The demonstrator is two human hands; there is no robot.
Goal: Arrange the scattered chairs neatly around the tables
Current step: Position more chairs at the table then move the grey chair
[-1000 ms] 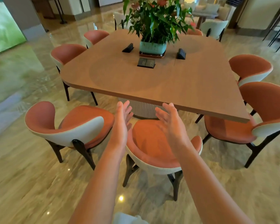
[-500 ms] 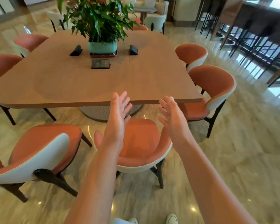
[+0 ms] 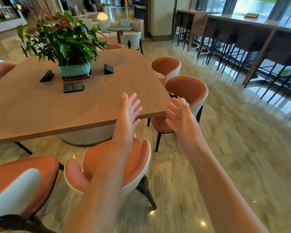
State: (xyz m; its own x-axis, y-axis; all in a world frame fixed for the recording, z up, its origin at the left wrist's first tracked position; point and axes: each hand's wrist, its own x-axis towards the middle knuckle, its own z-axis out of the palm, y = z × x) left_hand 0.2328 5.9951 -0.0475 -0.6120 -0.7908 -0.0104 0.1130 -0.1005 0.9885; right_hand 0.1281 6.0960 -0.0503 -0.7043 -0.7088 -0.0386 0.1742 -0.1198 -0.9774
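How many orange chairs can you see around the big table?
6, though the plant may hide more: two near me, two on the right, one at the left edge, one barely showing behind the table.

- Glossy beige marble floor (image 3: 225,148), streaked, with small bright ceiling-light reflections.
- Long dark wooden bar counter (image 3: 252,26) along the right side, thin black-legged bar stools (image 3: 228,47) tucked beneath.
- Tall windows (image 3: 259,9) behind the counter, daylight and green outside.
- Cream square pillar (image 3: 161,15) at the back centre.
- Small round grey side table (image 3: 119,29) among pale lounge seats (image 3: 131,39) in the distance.
- Glowing white globe lamp (image 3: 102,16) further back.
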